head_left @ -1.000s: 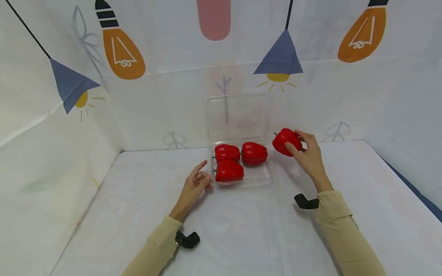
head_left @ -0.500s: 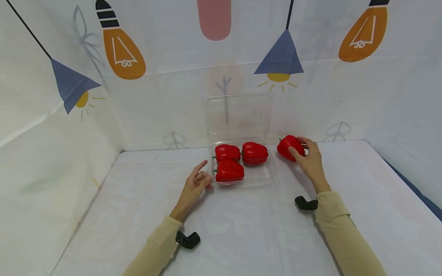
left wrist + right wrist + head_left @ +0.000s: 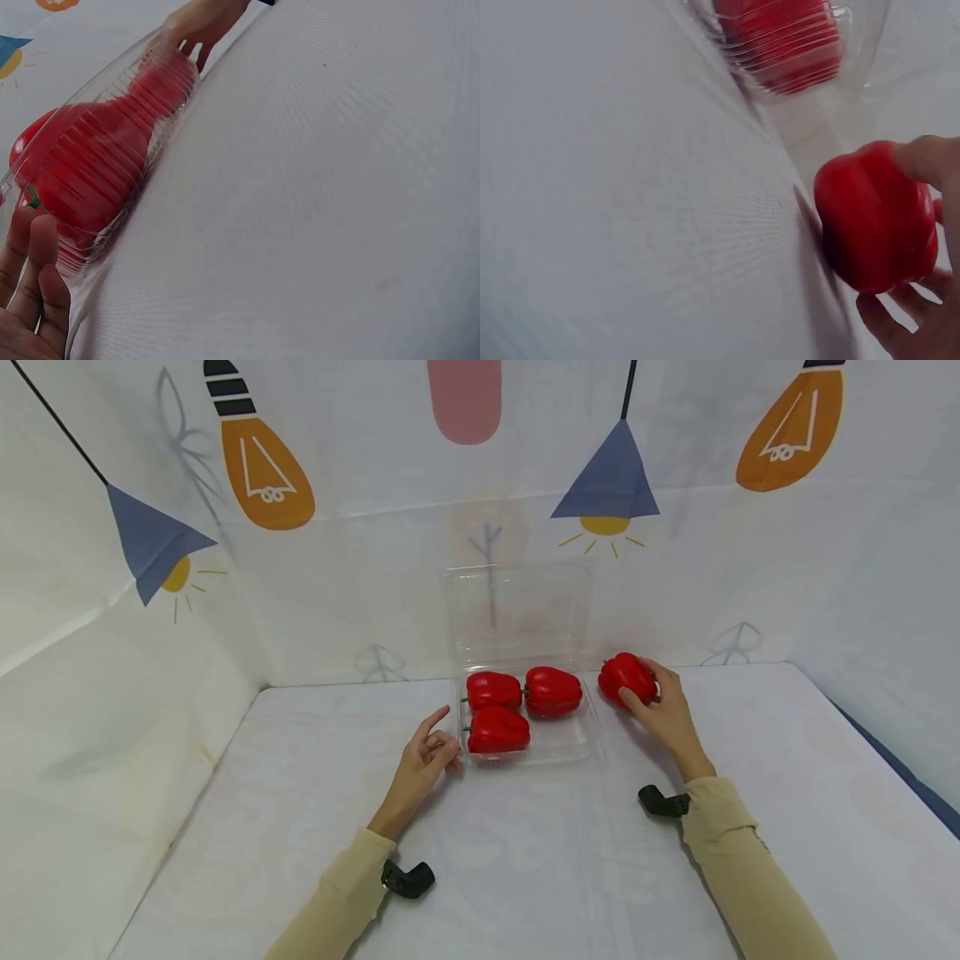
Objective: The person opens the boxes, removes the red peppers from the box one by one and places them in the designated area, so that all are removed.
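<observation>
My right hand [image 3: 669,712] grips a red bell pepper [image 3: 625,680] between thumb and fingers, just right of the clear plastic clamshell box [image 3: 558,745]. In the right wrist view the held pepper [image 3: 874,217] is low over the white cloth. Three red bell peppers lie in the box: one at the back left [image 3: 492,690], one at the back right [image 3: 552,692], one at the front left [image 3: 498,730]. My left hand [image 3: 420,767] is at the box's left side, index finger extended and the others loosely bent, fingertips [image 3: 45,236] right at the box wall.
The box's lid [image 3: 517,614] stands raised at the back, before a white cloth wall [image 3: 337,602] printed with lamps and bulbs. A white cloth covers the table [image 3: 517,860]. Black wrist cameras are on both sleeves, the right one [image 3: 663,802] hanging beside the forearm.
The right hand has lowered the pepper toward the table beside the box, first drifting right, then slightly back left. My left hand and the boxed peppers have stayed put.
</observation>
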The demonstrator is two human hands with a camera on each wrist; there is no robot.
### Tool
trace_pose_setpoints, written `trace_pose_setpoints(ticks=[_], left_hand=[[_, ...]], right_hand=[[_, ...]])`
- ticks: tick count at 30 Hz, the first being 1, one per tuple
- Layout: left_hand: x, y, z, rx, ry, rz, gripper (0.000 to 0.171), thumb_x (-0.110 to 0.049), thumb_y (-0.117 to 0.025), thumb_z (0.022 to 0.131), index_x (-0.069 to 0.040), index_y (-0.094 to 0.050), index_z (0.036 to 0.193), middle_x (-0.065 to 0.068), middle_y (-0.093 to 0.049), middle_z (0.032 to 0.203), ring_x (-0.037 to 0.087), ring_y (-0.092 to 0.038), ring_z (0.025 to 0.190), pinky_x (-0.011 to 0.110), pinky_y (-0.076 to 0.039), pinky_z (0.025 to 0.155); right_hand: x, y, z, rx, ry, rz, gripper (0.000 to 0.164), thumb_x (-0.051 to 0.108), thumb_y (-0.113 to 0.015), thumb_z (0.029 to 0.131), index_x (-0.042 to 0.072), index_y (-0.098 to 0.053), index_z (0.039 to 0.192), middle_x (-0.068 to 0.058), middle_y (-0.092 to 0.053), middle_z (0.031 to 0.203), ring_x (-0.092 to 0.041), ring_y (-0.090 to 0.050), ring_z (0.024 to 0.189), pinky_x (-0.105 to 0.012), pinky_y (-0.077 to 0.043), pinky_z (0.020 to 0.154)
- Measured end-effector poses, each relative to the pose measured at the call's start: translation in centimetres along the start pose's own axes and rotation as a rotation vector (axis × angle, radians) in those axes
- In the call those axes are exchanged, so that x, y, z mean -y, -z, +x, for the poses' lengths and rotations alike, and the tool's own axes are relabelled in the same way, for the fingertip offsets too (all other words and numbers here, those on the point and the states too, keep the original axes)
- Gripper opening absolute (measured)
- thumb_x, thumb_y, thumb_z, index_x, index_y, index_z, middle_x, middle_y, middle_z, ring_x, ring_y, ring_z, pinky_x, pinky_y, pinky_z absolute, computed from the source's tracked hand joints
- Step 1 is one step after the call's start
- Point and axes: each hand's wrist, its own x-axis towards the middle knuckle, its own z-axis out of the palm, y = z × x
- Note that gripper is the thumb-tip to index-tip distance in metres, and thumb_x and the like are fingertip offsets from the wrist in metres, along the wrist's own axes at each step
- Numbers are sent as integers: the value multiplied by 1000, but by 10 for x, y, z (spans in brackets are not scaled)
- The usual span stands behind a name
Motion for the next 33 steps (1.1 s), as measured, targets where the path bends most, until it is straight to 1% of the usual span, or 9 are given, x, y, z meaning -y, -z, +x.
trace_pose_setpoints(ticks=[4,8,11,13,14,16,20,28,33], left_hand=[[1,0,0,3,-4,6,61,-9,-56,95,-7,-26,148,31,-55,95,20,-62,72,22,-55,74],[1,0,0,4,-14,-3,61,-8,-55,95,-6,-26,148,29,-55,94,16,-62,71,22,-55,74],[2,0,1,5,-24,-19,61,-7,-55,95,-4,-25,148,26,-55,93,12,-62,70,22,-55,74],[2,0,1,8,-27,-25,61,-7,-55,95,-4,-25,148,25,-55,92,11,-62,70,22,-55,74],[2,0,1,10,-26,-28,61,-7,-55,95,-4,-25,148,25,-55,92,11,-62,70,22,-55,73],[2,1,2,11,-26,-31,61,-7,-55,94,-4,-25,148,26,-55,93,12,-62,70,23,-56,73],[2,1,2,9,-20,-25,61,-8,-55,95,-6,-25,148,27,-55,93,15,-63,70,23,-56,74],[3,1,2,11,-7,-22,61,-9,-55,95,-9,-26,148,30,-54,95,16,-63,71,22,-55,75],[4,1,2,5,-12,-29,61,-9,-56,94,-10,-27,148,26,-55,93,18,-63,71,23,-55,75]], right_hand=[[-6,-3,-4,77,34,0,75,27,-61,90,25,-18,151,-18,-28,148,-38,-31,133,-61,-38,101],[-9,-4,-5,93,113,28,76,15,-63,88,25,-20,151,-19,-28,146,-38,-31,132,-61,-37,102],[-12,-5,-4,72,135,23,75,14,-64,87,26,-23,149,-17,-30,142,-34,-34,129,-51,-42,100],[-14,-6,-4,61,134,17,77,15,-66,86,27,-24,149,-16,-30,140,-32,-35,127,-45,-44,96],[-14,-6,-3,62,128,15,77,16,-67,86,28,-24,149,-15,-30,140,-31,-35,126,-44,-44,96],[-14,-7,-3,68,122,17,80,17,-69,85,29,-22,148,-15,-28,141,-31,-33,127,-47,-44,98],[-13,-7,-4,83,95,38,82,22,-70,84,31,-20,148,-14,-23,142,-32,-30,129,-57,-40,101],[-13,-9,-4,100,65,27,85,25,-72,83,31,-17,148,-12,-21,143,-31,-28,131,-56,-39,103],[-14,-9,-5,110,53,24,89,27,-71,83,27,-11,148,-12,-19,145,-33,-28,132,-57,-37,103]])
